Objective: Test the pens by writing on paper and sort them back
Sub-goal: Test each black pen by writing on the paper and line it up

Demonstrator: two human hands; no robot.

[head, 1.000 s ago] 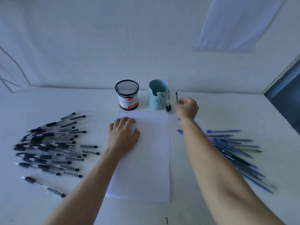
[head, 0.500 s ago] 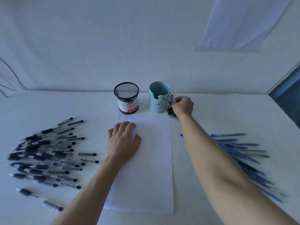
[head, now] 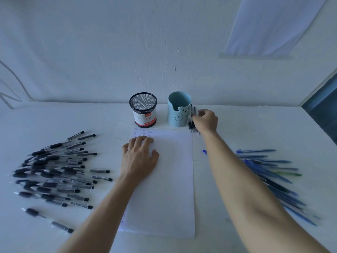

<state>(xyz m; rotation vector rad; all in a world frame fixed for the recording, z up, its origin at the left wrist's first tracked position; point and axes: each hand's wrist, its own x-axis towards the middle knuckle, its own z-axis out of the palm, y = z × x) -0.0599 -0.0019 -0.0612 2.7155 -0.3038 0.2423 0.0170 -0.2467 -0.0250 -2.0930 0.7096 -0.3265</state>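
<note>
Sorting: right hand (head: 207, 121) pinches black pen (head: 194, 110) just right of blue cup (head: 177, 114); left hand (head: 139, 156) lies flat on paper (head: 169, 189). Risk: knuckles nudge the cup (looks light), scattering neighbouring pens (head: 190, 125) beside it.

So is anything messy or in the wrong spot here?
Yes. A few black pens lie on the table beside the blue cup, not in it; the right hand pinches one there. One green pen also sits among the blue pens.
</note>
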